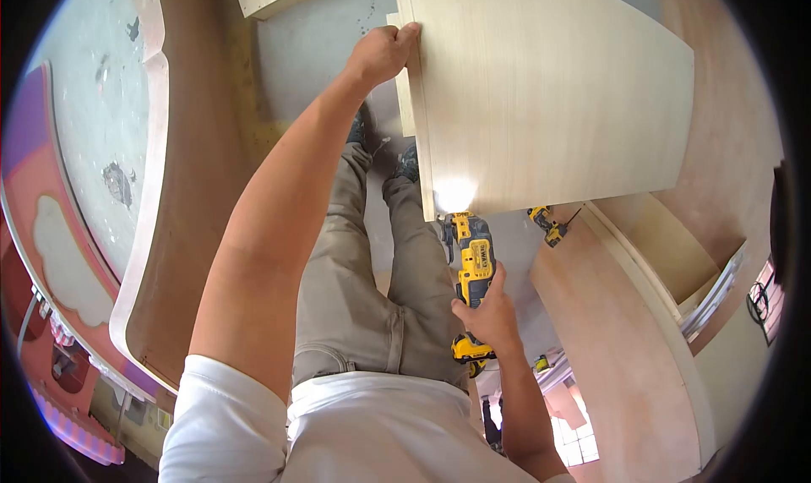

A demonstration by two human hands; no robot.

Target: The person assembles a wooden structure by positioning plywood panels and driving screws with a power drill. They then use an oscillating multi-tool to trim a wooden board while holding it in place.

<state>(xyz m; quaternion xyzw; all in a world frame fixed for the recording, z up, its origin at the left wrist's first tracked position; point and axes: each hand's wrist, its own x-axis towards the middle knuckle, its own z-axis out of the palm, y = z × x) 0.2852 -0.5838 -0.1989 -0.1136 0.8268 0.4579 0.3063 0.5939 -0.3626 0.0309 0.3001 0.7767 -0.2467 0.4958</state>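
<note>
My left hand (384, 54) is closed over the left edge of a large pale plywood panel (549, 94). In my right hand (492, 316) is a yellow and black oscillating multi-tool (475, 259), its fingers wrapped round the body. The tool's head is at the panel's near left corner, and its lamp throws a bright spot on the wood there. I cannot make out the blade, nor whether it touches the panel. A narrow wood strip (407, 103) shows along the panel's left edge, below my left hand.
A yellow and black drill (551, 227) with a long bit lies right of the multi-tool. Curved plywood pieces stand at the right (617, 339) and left (190, 145). My legs and shoes are below the panel. A pink and purple painted structure (76, 238) stands far left.
</note>
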